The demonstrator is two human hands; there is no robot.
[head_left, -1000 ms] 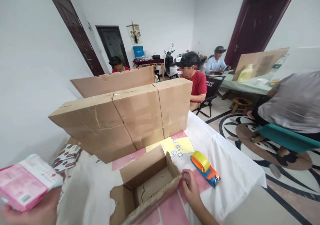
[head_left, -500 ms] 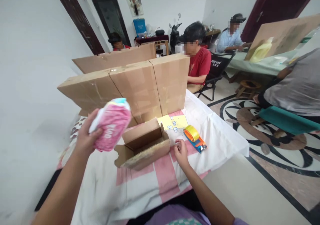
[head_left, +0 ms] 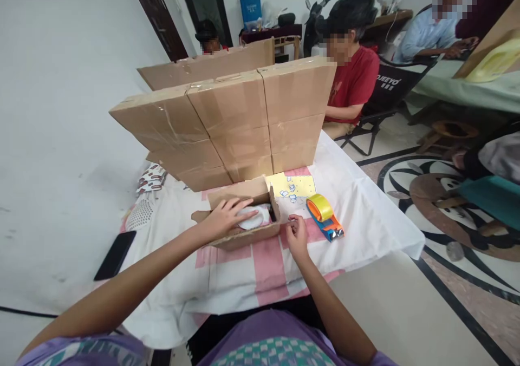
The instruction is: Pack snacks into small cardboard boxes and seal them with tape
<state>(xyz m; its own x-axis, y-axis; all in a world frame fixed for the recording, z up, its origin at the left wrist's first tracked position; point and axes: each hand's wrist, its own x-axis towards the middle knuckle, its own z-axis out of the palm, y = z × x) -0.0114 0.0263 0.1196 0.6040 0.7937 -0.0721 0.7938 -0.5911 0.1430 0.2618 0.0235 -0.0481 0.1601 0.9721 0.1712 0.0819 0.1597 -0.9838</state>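
An uncovered cardboard box (head_left: 244, 240) sits on the table in front of me. Inside it lies a soft pink and white packet (head_left: 254, 220), its white end uppermost and much of it hidden by the box wall and my fingers. My left hand (head_left: 223, 217) reaches over the box's left side, fingers stretched out and resting on the packet. Just right of the box, my right hand (head_left: 297, 233) rests near the cloth with loosely curled fingers and nothing visible in them. A tape dispenser (head_left: 331, 226) with a yellow roll of tape (head_left: 320, 208) lies to its right.
Tall cardboard boxes (head_left: 239, 122) form a barrier behind the open box. A yellow printed sheet (head_left: 294, 187) lies before them. A black phone (head_left: 115, 255) and patterned packets (head_left: 151, 179) are at left. A person in red (head_left: 357, 79) sits beyond.
My left hand has brought the pink packet down from above the table's left side into the open box, and its fingers have straightened. My right hand stays beside the box. The view has tilted down.
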